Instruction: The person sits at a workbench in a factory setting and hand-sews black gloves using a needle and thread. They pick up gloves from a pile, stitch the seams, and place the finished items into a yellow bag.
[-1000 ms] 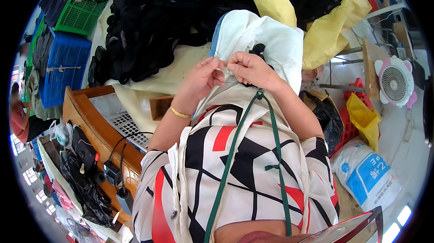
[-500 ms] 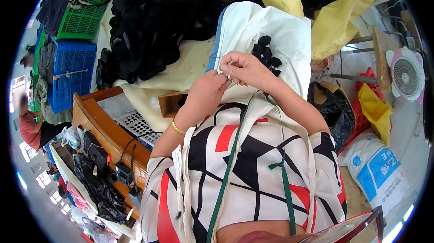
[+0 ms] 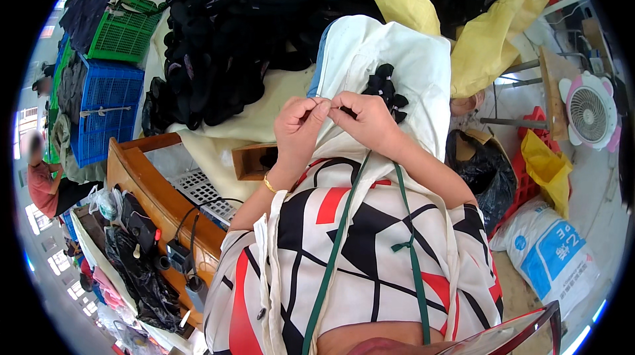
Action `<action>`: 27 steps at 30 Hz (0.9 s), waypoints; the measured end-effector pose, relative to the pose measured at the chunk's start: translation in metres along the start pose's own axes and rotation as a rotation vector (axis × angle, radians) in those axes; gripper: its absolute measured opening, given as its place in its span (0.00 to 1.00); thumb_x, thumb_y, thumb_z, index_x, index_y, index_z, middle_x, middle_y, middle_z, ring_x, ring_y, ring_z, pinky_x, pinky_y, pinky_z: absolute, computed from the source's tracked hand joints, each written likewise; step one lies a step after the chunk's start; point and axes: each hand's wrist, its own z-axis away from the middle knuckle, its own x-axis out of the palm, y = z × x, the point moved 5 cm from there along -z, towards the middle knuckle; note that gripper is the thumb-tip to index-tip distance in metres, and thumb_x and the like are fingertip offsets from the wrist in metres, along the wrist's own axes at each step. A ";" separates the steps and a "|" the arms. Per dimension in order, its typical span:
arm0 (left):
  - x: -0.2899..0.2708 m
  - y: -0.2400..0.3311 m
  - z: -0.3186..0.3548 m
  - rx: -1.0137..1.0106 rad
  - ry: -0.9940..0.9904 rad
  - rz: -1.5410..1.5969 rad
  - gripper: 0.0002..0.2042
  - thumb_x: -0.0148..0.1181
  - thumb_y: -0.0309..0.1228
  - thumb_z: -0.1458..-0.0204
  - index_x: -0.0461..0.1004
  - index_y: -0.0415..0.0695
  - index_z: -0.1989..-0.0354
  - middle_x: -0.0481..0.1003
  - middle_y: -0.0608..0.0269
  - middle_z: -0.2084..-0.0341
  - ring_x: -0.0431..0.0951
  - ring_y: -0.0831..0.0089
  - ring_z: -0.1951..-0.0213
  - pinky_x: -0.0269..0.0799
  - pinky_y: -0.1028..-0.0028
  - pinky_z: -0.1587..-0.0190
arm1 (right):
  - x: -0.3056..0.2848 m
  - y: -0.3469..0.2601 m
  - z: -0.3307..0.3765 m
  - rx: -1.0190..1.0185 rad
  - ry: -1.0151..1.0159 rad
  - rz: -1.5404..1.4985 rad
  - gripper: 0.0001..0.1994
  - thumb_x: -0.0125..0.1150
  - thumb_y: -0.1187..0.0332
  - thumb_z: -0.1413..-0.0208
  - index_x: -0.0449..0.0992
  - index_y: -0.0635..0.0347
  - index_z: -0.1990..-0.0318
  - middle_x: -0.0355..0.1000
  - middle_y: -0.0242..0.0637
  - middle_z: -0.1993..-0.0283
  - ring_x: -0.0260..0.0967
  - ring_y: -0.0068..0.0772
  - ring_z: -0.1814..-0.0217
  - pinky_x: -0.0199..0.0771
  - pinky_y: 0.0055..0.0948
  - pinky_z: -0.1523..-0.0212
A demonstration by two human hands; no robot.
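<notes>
Pinching hands point(image 3: 296, 131) point(image 3: 368, 120) near edge of white cloth point(image 3: 418, 64)

Both forearms point(image 3: 426, 164) slant inward over there, the left hand point(image 3: 297, 125) and right hand point(image 3: 368, 117) close together in front, fingertips point(image 3: 322, 109) pinched.

The light is bright and quite even, with soft shadows. At the far left, panes point(image 3: 59, 261) glare white. The cloth point(image 3: 417, 51) looks almost washed out, while the black pile point(image 3: 225, 44) loses its details. Near the dark round rim, shapes bend. Between the fingertips point(image 3: 323, 106), details are too small.
</notes>
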 end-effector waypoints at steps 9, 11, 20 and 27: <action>0.015 -0.009 -0.003 -0.351 0.024 0.644 0.07 0.55 0.32 0.37 0.73 0.41 0.64 0.75 0.65 0.69 0.66 0.85 0.80 0.63 0.82 0.78 | 0.004 0.008 0.011 0.014 0.023 -0.130 0.03 0.58 0.74 0.40 0.74 0.63 0.65 0.68 0.27 0.73 0.59 0.14 0.72 0.63 0.19 0.70; 0.016 -0.010 -0.001 -0.400 0.004 0.678 0.08 0.55 0.33 0.37 0.72 0.42 0.65 0.75 0.65 0.69 0.64 0.86 0.82 0.61 0.83 0.80 | 0.005 0.011 0.013 0.019 0.043 -0.200 0.03 0.58 0.73 0.40 0.73 0.62 0.63 0.67 0.28 0.74 0.58 0.14 0.73 0.62 0.19 0.72; 0.021 -0.016 0.002 -0.441 -0.147 0.559 0.07 0.55 0.32 0.37 0.71 0.43 0.66 0.75 0.65 0.73 0.58 0.88 0.84 0.50 0.86 0.83 | 0.000 0.010 0.019 -0.029 0.166 -0.143 0.08 0.57 0.74 0.40 0.70 0.59 0.54 0.66 0.27 0.75 0.57 0.12 0.76 0.61 0.18 0.75; 0.016 -0.017 -0.004 -0.439 -0.085 0.650 0.08 0.55 0.33 0.37 0.70 0.43 0.66 0.75 0.64 0.71 0.59 0.87 0.83 0.53 0.84 0.81 | 0.002 0.012 0.021 -0.049 0.071 -0.047 0.03 0.58 0.73 0.41 0.72 0.62 0.64 0.68 0.34 0.75 0.60 0.21 0.75 0.65 0.23 0.72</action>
